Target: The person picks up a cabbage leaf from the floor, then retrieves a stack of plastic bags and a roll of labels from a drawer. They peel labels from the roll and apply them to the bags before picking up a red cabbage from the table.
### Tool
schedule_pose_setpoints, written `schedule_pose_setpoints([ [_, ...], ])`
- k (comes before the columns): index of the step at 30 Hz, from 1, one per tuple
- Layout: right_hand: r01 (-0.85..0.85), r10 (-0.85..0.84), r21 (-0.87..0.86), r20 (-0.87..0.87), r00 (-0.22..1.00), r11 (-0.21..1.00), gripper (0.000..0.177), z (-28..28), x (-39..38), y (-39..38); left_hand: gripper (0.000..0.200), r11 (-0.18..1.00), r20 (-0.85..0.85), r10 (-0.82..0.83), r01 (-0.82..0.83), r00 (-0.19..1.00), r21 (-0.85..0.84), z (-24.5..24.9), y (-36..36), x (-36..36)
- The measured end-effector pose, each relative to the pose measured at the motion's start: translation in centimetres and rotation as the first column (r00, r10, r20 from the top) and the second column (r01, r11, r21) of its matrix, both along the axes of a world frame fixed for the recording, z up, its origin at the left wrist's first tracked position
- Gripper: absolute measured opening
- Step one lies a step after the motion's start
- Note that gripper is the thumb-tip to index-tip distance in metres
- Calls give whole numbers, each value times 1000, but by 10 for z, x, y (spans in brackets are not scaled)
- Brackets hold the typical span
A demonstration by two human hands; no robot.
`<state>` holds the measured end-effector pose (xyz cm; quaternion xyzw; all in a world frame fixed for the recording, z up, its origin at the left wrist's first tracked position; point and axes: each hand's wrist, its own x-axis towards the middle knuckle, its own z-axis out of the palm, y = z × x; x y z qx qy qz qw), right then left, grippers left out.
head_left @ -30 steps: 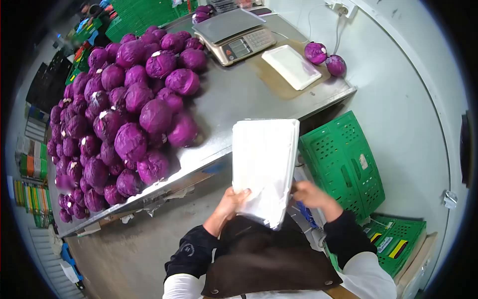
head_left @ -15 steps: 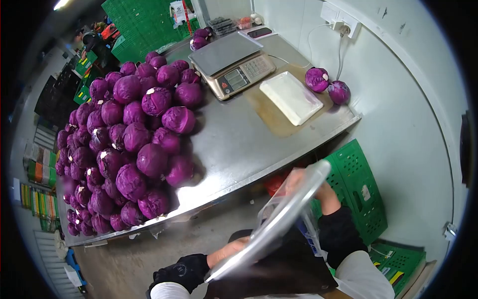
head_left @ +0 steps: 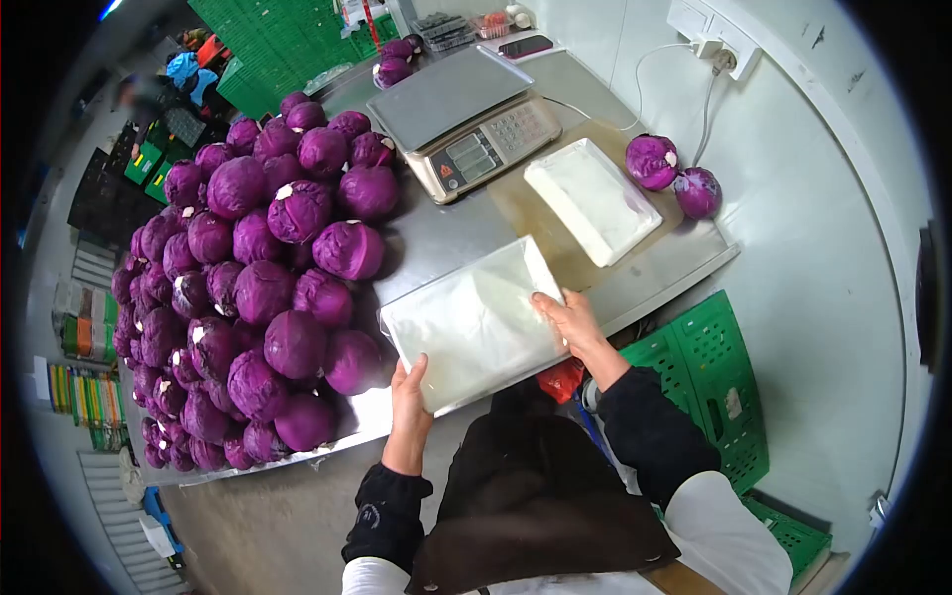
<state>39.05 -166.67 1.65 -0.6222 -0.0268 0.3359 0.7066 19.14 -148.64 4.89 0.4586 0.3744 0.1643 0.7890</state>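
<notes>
A flat, whitish pack of clear plastic film (head_left: 476, 322) is held level over the front edge of the metal table. My left hand (head_left: 409, 402) grips its near left corner, thumb on top. At its right end my right hand (head_left: 573, 322) pinches the edge, with the thumb on the upper face and the other fingers underneath. Just beyond the pack, a white rectangular tray-like pack (head_left: 593, 203) lies on the table. A large heap of red cabbages (head_left: 263, 293) rises to the left of my hands.
A digital scale (head_left: 466, 129) stands on the metal table (head_left: 436, 233); two red cabbages (head_left: 674, 178) sit by the wall. A phone (head_left: 526, 47) lies at the back. Green crates (head_left: 709, 387) stand below on the right. A person (head_left: 144, 109) is in the far left background.
The plastic pack has gone from tilted on edge near my body to lying level over the table edge. Both hands have moved forward with it, and the view has shifted slightly.
</notes>
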Motion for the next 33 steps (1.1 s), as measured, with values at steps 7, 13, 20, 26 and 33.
schedule_pose_setpoints([
  [7, -18, 20, -174, 11, 1000, 985, 44, -25, 23, 19, 64, 876, 216, 31, 78, 976, -476, -22, 43, 28],
  [13, -34, 30, -188, -21, 999, 982, 53, -36, 19, 30, 31, 985, -95, -68, 51, 993, -167, -47, 62, 38],
  [20, -132, 197, -427, 110, 974, 894, 66, -12, 27, 42, 38, 966, -156, -81, 39, 984, -254, -48, 71, 44],
  [26, -163, 240, -443, 123, 963, 882, 64, -40, 24, 44, 45, 920, -111, -149, 97, 983, -379, -70, 82, 36],
  [33, -12, 63, -208, 244, 968, 978, 62, -34, 14, 39, 47, 890, -149, -120, 39, 982, -455, -82, 85, 30],
])
